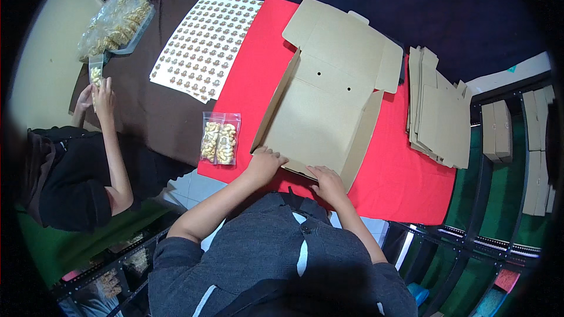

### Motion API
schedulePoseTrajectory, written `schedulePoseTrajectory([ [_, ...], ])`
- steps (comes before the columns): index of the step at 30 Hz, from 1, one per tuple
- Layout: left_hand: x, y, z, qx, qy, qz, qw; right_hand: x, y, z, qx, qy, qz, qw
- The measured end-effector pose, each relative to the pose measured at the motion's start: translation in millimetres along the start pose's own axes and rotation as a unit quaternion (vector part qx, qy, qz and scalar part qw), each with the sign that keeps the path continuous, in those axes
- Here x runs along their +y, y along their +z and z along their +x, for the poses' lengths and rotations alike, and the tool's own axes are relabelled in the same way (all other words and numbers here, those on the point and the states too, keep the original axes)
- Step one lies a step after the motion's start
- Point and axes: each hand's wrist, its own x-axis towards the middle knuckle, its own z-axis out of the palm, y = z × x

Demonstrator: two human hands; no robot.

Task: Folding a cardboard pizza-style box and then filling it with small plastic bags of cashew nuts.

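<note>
Resting at the centre of the frame, the open cardboard box (320, 114) has the left hand (265, 165) and right hand (330, 185) at its near wall (296, 168), fingers bent over the rim; I cannot tell whether the thumbs pinch it. Uneven pressure could crease that wall, and a leftward swing might knock the nut bags (219, 141) off the red cloth (411, 188).

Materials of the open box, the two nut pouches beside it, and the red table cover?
Open box: matte brown cardboard, possibly corrugated; fold creases and tabbed flaps show.
Nut pouches: clear plastic film by the look, slightly glossy; nuts show through.
Red table cover: probably cloth, dull finish; soft wrinkles show, fibre unclear.
</note>
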Motion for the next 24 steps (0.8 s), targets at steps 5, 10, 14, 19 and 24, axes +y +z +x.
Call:
schedulePoseTrajectory([
  [5, 0.4, 1.1, 23.7, -0.131, -0.012, -0.013, 0.991, -0.8, -3.6, 7.1, -0.053, 0.043, 0.079, 0.995],
  [10, -6.1, 8.7, 33.6, -0.121, 0.004, -0.047, 0.992, 4.5, -0.3, 8.4, -0.052, 0.056, 0.05, 0.996],
  [14, -7.9, 6.3, 39.4, -0.16, -0.005, -0.062, 0.985, 8.0, 1.4, 10.8, -0.048, 0.056, 0.054, 0.996],
  [19, -10.8, 6.2, 44.1, -0.208, 0.02, -0.027, 0.978, 7.2, -9.6, 20.3, -0.093, 0.069, 0.111, 0.987],
  [24, -5.6, 12.1, 42.8, -0.241, 0.01, -0.02, 0.97, 19.2, 0.2, 17.9, -0.108, 0.056, 0.136, 0.983],
])
